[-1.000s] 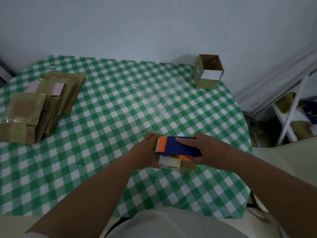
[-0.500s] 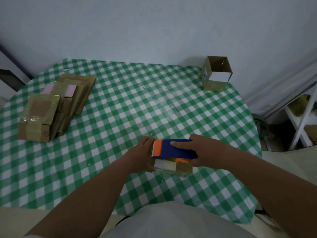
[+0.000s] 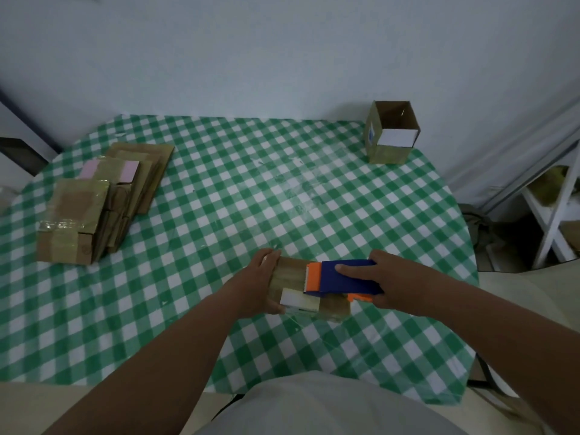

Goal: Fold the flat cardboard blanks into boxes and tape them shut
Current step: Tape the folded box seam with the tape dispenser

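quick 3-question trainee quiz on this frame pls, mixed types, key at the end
1. True or false: the right hand grips the blue and orange tape dispenser.
2. The left hand holds which side of the small box? A) its left side B) its right side C) its underside only
3. Fill in: the open-topped box stands at the table's far ____ corner.

Key: 1 true; 2 A; 3 right
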